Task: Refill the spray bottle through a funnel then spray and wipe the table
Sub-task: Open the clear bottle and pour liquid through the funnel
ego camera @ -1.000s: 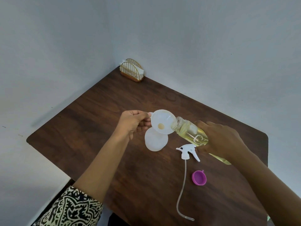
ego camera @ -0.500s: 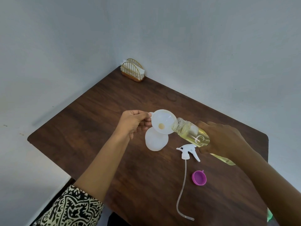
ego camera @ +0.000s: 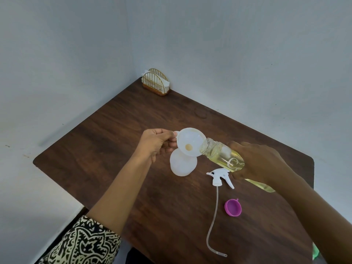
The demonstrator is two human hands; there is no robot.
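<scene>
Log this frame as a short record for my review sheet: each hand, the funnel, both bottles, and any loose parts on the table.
left hand: pinches the rim tab of the funnel
funnel: seated in the white spray bottle, yellowish liquid at its throat
right hand: grips the clear refill bottle, tilted, mouth at the funnel's rim
trigger head: off, lying on the table with its tube
purple cap: on the table, apart from the trigger head
napkin holder: far corner

Likely a plain home dining corner, dark wooden table (ego camera: 106,153) set where two bare pale walls (ego camera: 228,44) meet, gold wire napkin holder (ego camera: 152,83) with white paper napkins (ego camera: 166,85) on the table's far corner, pale floor (ego camera: 28,206) beside the table's left edge
</scene>
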